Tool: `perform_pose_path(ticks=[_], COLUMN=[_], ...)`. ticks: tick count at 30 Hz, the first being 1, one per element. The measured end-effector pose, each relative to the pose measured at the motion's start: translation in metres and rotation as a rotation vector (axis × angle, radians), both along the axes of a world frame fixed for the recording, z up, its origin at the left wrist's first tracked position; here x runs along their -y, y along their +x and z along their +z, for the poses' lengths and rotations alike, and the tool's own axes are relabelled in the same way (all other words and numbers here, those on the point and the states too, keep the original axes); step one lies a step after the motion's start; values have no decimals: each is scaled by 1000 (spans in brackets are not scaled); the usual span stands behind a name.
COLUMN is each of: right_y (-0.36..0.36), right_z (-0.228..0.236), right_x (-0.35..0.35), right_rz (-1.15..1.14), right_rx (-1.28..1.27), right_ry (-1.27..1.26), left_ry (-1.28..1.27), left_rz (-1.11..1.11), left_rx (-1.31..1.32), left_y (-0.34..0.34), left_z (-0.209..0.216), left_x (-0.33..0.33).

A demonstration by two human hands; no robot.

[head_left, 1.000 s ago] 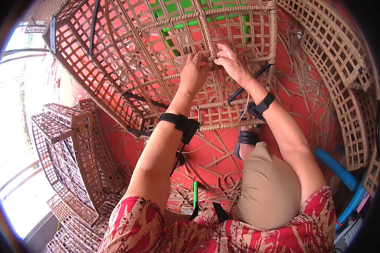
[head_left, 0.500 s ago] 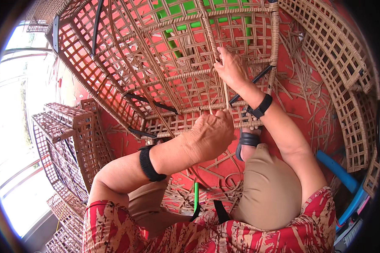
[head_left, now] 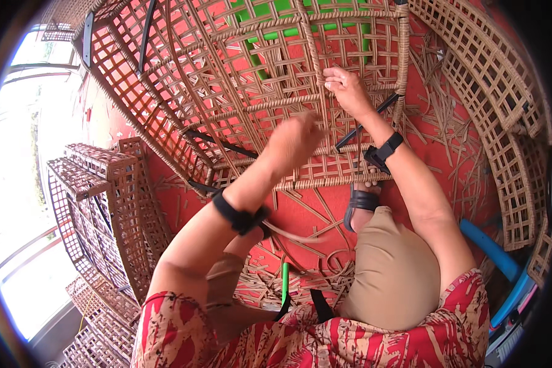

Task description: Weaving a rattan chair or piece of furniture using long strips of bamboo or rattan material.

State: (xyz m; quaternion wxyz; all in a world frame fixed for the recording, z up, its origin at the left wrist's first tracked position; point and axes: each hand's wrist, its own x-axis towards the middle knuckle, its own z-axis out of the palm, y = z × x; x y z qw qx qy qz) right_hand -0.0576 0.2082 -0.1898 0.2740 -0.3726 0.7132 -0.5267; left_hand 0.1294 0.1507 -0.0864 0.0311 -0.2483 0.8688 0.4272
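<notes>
A large woven frame of brown flat strips in an open grid fills the upper middle, with cord-wrapped ribs and rim. My right hand is beside its upright wrapped rib, fingers stretched toward the rib and slightly apart. Lower and to the left, my left hand hangs over the weave, smeared by motion, so its grip does not show clearly. A pale loose strip curves below the left forearm, also blurred. Black braces join the frame near its lower right corner.
Woven panels are stacked at the left, and more woven pieces line the right side. Cut strips litter the red floor. A green stool stands behind the frame. A blue curved item is at lower right.
My left hand has moved up and away from the frame's lower edge, toward the right hand. My right hand has shifted slightly right, its fingers less bunched at the rib.
</notes>
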Motion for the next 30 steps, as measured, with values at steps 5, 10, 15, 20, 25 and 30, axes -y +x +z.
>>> perform_pose_path(ticks=[5, 10, 15, 20, 25, 30], right_y=[-2, -3, 7, 12, 27, 12], right_z=[-3, 20, 20, 19, 23, 30], right_x=[10, 2, -1, 5, 7, 9], right_rz=[48, -32, -81, -95, -157, 55], right_rx=[67, -366, -810, -783, -492, -228], right_ry=[-5, 94, 129, 92, 136, 162], left_ry=[151, 54, 105, 150, 170, 6], left_rz=[454, 588, 550, 562, 561, 461], left_rx=[-384, -290, -292, -311, -333, -364], left_y=[-63, -79, -76, -77, -74, -64], left_z=[-80, -80, -76, -70, -70, -91], left_x=[36, 32, 34, 31, 31, 42])
